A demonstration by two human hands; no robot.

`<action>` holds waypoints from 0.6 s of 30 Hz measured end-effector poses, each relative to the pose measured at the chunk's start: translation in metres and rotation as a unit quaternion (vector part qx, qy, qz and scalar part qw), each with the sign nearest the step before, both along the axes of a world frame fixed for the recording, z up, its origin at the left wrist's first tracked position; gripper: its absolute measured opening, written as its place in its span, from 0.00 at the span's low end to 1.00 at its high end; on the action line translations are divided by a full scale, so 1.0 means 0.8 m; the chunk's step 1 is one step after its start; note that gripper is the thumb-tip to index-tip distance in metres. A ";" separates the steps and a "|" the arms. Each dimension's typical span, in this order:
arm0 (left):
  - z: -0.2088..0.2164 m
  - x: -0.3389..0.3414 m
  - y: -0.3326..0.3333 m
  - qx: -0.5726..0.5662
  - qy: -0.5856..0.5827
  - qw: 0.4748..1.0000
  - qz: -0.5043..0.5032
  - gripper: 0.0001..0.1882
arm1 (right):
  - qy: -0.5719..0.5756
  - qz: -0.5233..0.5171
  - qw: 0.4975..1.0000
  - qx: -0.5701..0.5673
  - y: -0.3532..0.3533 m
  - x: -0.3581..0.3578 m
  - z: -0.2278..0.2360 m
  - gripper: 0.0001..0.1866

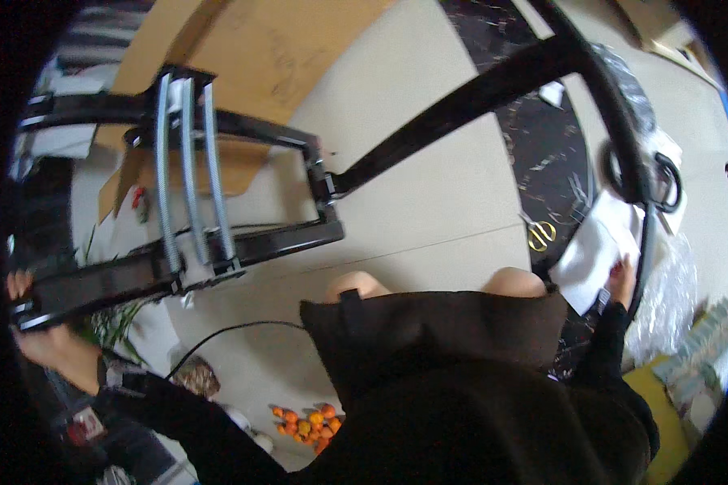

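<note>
On my left hangs a large black metal frame [109, 283] with several silver coil springs [192, 174] strung across it. My left hand [52, 343] is wrapped round the frame's near left end, fingers above and palm below. From the frame's right end a thick black bar [453, 105] slants up to a curved black tube [615, 105] at the upper right. Against the tube's thin lower part is my right hand [620, 281], closed and partly hidden behind it. White paper [597, 249] lies just left of that hand.
A cardboard box [275, 65] stands behind the frame. Yellow-handled scissors [542, 234] lie beside a dark marbled strip [542, 153]. Clear plastic wrap [667, 299] is at the right. Orange fruit [311, 424] and a green plant [117, 327] are low on the left; a black cable [234, 327] runs there.
</note>
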State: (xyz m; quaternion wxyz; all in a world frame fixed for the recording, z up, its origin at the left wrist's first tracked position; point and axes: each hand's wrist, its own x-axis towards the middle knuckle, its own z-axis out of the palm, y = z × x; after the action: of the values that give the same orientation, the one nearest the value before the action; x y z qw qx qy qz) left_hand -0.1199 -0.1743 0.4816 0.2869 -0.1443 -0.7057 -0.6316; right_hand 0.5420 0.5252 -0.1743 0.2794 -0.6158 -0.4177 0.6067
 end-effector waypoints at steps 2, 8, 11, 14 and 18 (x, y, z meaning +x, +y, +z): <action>0.003 0.005 0.003 -0.004 0.012 1.000 0.013 0.21 | -0.001 -0.128 0.988 -0.083 -0.004 0.002 0.003 0.25; 0.008 0.007 -0.020 0.040 -0.012 0.993 -0.106 0.18 | -0.601 0.113 0.767 0.193 -0.009 -0.063 0.032 0.30; 0.006 0.005 -0.031 0.039 -0.033 0.989 -0.137 0.17 | -0.474 0.159 0.805 0.320 0.000 -0.121 0.056 0.30; 0.002 0.007 -0.024 0.046 -0.046 0.987 -0.150 0.17 | -0.108 0.168 0.968 0.149 0.001 -0.197 0.101 0.26; -0.009 0.016 0.004 0.052 -0.011 0.993 -0.105 0.16 | 0.022 0.346 0.884 0.314 -0.016 -0.299 0.218 0.39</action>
State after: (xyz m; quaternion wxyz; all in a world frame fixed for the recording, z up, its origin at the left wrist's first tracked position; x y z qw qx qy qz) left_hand -0.1071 -0.1713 0.4745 0.2181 -0.1953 -0.6560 -0.6956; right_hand 0.3025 0.5124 0.0003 0.2396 -0.2987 -0.7670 0.5149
